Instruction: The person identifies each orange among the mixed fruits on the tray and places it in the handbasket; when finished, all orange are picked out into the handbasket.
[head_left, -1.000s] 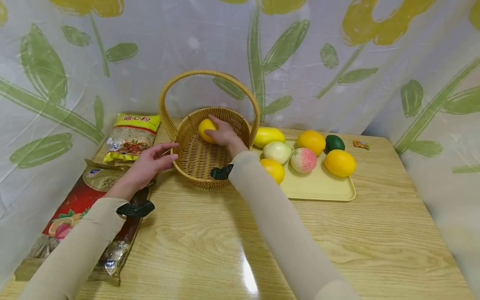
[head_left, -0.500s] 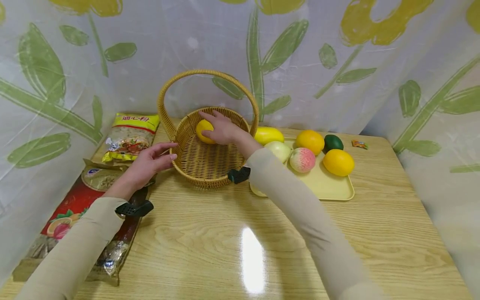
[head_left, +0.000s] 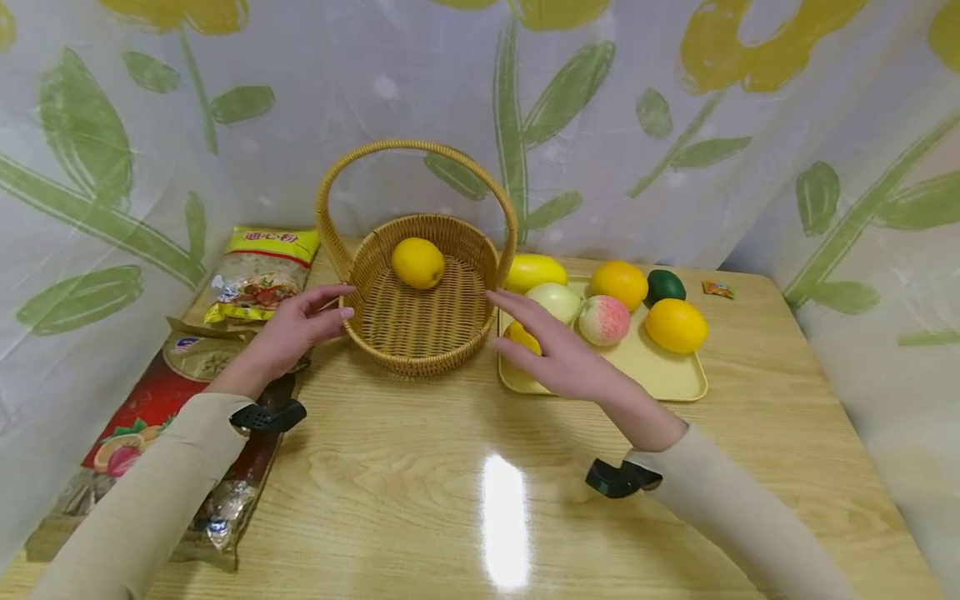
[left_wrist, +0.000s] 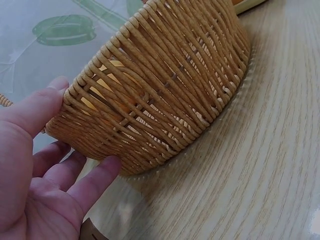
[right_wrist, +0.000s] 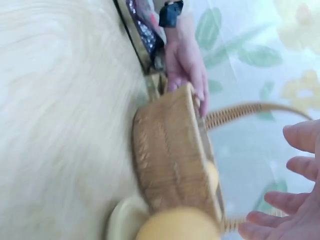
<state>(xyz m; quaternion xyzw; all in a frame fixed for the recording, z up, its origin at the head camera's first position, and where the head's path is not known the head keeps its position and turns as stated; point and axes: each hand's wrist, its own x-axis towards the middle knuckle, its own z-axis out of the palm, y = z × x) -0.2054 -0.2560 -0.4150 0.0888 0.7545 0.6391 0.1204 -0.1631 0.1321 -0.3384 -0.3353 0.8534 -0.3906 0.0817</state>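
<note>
A lemon (head_left: 417, 263) lies inside a round wicker basket (head_left: 420, 364) with a tall arched handle, against its back left wall. My left hand (head_left: 292, 329) touches the basket's left rim. The left wrist view has its thumb at the rim and the fingers, fairly straight, lower along the outer wall. My right hand (head_left: 551, 350), holding nothing, hovers with fingers spread beside the basket's right side. Below it the tray's front left corner and a yellow fruit (head_left: 522, 336) are partly hidden. The right wrist view is blurred, showing that hand (right_wrist: 290, 195) beyond the basket's rim.
A pale yellow tray (head_left: 660, 385) to the right holds a peach (head_left: 604, 320), a pale pear (head_left: 553, 302), a dark green avocado (head_left: 665, 286) and several yellow-orange fruits. A small wrapped packet (head_left: 717, 289) lies farther right. Two food bags (head_left: 264, 271) are on the left; curtains stand behind.
My right hand has let go of the lemon in the basket and come out to the right, over the tray's corner. The left hand stays at the basket's rim.
</note>
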